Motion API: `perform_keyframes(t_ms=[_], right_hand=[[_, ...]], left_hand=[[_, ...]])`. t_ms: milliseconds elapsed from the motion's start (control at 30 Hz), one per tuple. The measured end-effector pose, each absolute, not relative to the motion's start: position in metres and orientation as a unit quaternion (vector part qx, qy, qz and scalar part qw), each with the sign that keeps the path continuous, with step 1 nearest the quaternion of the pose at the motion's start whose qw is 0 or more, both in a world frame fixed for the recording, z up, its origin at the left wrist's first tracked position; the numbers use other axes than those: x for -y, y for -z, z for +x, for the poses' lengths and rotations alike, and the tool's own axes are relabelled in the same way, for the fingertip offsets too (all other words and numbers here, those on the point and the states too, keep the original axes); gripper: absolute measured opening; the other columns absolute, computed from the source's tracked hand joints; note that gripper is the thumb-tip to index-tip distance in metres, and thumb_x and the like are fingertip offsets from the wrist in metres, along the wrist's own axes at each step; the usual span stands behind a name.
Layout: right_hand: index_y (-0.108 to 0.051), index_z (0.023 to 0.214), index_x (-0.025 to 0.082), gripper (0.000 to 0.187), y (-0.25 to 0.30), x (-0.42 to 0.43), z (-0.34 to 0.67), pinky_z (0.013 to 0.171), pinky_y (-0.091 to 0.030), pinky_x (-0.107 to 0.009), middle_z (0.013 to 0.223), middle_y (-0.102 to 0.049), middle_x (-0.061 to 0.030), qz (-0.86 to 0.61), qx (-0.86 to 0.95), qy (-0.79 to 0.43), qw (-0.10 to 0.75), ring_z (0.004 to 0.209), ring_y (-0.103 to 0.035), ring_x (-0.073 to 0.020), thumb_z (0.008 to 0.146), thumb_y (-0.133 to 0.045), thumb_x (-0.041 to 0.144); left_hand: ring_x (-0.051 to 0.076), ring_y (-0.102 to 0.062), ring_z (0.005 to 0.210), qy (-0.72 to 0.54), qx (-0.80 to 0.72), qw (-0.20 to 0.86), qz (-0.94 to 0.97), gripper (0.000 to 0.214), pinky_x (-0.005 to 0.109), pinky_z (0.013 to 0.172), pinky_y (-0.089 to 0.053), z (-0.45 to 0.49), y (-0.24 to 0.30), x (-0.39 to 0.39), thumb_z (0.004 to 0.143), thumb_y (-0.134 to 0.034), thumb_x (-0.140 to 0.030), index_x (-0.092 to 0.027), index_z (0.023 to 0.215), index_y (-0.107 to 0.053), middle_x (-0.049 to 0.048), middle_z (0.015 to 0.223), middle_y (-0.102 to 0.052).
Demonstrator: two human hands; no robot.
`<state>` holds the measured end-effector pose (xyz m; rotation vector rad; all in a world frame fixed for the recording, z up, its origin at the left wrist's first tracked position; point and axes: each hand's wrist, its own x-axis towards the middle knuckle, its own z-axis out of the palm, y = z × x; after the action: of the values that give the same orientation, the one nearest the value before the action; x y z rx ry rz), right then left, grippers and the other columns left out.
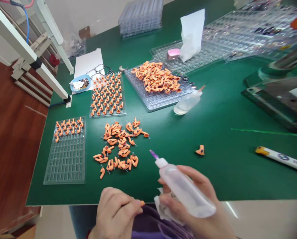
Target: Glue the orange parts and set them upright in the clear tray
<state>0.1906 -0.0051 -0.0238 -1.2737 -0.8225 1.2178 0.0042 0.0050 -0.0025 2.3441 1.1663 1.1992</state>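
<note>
My right hand (200, 189) is wrapped round a translucent squeeze bottle (185, 189) whose thin purple tip points up and left. A crumpled white tissue (160, 205) is tucked under the same fingers. My left hand (118, 210), at the table's front edge, pinches a small orange piece (142, 202), mostly hidden by the fingers. Beyond it lies a loose pile of orange earbud-shaped shells (122, 146), with fine wires sticking out of several. One lone orange shell (200, 150) rests to the right of the pile.
At left is a partly filled clear tray (66, 162); behind it stands a fuller tray of shells (107, 96). Stacked trays (150, 104) carry a heap of shells (160, 78). A second bottle (186, 102), a white-and-yellow pen-like tool (282, 157) and a metal stand (277, 99) are rightward.
</note>
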Motion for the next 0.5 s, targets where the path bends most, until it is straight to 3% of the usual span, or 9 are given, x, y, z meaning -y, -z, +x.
perform_keyframes(t_ms=[100,167,300,500], right_hand=[[-0.051,0.128,0.04,0.047,0.023,-0.002,0.188,0.064,-0.065,-0.028,0.097,-0.072,0.0009,-0.528,0.402,-0.449,0.598,0.066,-0.07,-0.0169,0.091,-0.079,0.043],[-0.049,0.132,0.041,0.047,0.028,-0.001,0.183,0.064,-0.064,-0.029,0.1,-0.069,-0.0003,-0.497,0.456,-0.413,0.612,0.069,-0.07,-0.0176,0.095,-0.075,0.029],[-0.046,0.142,0.041,0.067,0.04,0.004,0.177,0.07,-0.062,-0.028,0.112,-0.061,-0.0028,-0.403,0.583,-0.389,0.588,0.085,-0.069,-0.0171,0.092,-0.06,-0.002],[-0.046,0.145,0.037,0.072,0.052,-0.002,0.196,0.083,-0.059,-0.026,0.118,-0.06,-0.0032,-0.47,0.57,-0.338,0.583,0.093,-0.067,-0.0167,0.087,-0.068,0.0]], left_hand=[[0.016,-0.063,0.075,-0.396,-0.401,0.115,0.818,0.012,0.03,0.069,-0.049,0.007,0.003,-0.003,0.097,-0.06,-0.004,-0.01,0.102,-0.069,0.0056,0.082,-0.071],[0.017,-0.063,0.074,-0.388,-0.398,0.108,0.824,0.011,0.03,0.068,-0.049,0.009,0.003,-0.002,0.099,-0.058,-0.007,-0.01,0.1,-0.069,0.0062,0.081,-0.071],[0.017,-0.063,0.075,-0.404,-0.411,0.076,0.813,0.012,0.03,0.068,-0.05,0.009,0.0,-0.001,0.098,-0.059,-0.005,-0.009,0.099,-0.07,0.0066,0.081,-0.071],[0.016,-0.064,0.076,-0.419,-0.447,0.06,0.788,0.017,0.03,0.07,-0.053,0.003,-0.002,-0.001,0.092,-0.065,0.0,-0.011,0.103,-0.07,0.0051,0.083,-0.07]])
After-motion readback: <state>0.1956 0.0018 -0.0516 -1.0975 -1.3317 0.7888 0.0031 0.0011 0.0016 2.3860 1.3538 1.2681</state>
